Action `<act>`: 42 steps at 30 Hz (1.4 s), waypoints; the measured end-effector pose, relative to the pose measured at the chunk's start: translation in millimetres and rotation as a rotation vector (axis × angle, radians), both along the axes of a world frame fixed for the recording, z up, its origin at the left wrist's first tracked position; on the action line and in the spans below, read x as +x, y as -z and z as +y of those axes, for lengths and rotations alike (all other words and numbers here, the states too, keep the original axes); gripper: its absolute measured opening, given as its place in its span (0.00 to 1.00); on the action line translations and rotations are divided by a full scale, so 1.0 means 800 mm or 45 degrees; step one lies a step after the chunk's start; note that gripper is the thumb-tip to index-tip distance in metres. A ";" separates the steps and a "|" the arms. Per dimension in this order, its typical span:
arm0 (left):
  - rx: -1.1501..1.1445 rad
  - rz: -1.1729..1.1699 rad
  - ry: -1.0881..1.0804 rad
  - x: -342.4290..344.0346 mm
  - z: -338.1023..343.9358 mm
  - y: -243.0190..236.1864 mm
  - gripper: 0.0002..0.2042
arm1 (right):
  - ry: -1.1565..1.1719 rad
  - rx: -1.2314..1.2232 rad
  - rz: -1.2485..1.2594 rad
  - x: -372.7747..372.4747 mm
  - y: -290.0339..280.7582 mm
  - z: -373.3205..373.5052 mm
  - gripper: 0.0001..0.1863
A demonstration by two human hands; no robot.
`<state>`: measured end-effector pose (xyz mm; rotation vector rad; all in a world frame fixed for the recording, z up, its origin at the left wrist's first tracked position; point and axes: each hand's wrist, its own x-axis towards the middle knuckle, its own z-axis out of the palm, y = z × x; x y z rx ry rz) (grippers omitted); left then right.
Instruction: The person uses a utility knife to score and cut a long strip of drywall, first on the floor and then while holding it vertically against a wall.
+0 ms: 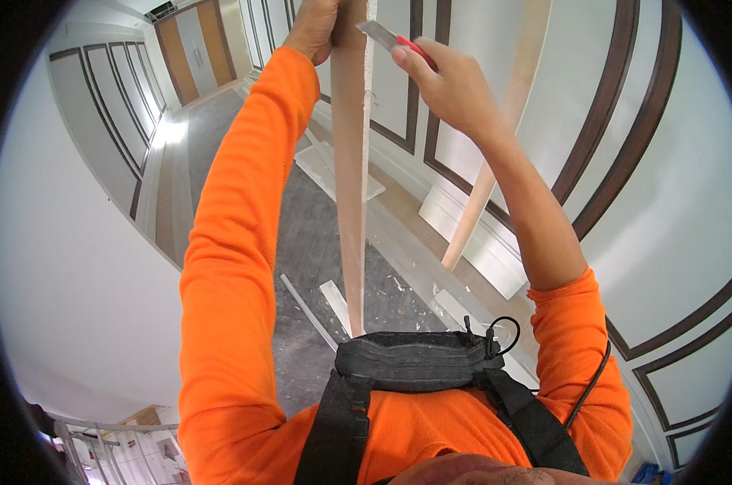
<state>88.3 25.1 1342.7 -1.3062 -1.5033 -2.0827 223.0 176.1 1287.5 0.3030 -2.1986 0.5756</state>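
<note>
A long, narrow board (351,162) stands upright in front of me, its pale, rough cut edge facing right. Its brownish face is turned toward the left, and it looks like plasterboard. High on its left side, my left hand (312,32) is closed around it; some of the fingers are behind the board or cut off by the frame. My right hand (455,90) grips a utility knife (415,51) with a red handle and a bare metal blade. The blade tip reaches the board's right edge near the top, and I cannot tell whether it touches.
Another long pale strip (469,214) leans against the white panelled wall (495,56) with dark trim. Dark grey covering (301,372) on the floor carries white scraps, a thin grey strip (308,312) and flat white boards (321,166). A plain white surface (75,267) rises on the left.
</note>
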 end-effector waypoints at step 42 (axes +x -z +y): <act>-0.023 -0.012 -0.166 -0.021 0.011 0.005 0.49 | 0.112 -0.069 0.100 -0.004 0.022 -0.014 0.17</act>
